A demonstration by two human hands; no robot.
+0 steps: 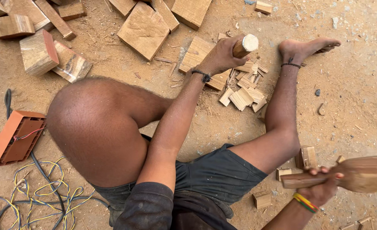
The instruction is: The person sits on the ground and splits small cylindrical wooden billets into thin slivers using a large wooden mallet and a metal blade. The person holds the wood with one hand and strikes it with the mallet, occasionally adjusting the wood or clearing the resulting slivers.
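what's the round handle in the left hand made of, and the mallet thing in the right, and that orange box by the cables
Round handle in the left hand: looks like bare wood, with a pale cut end and a brown side.
Mallet in the right hand: also seems wooden, brown and unpainted, though motion blur hides the grain.
Orange box: probably moulded plastic, with even colour and ribbed inner walls.

orange box [15,138], yellow wires [47,187], tan blocks [244,96]
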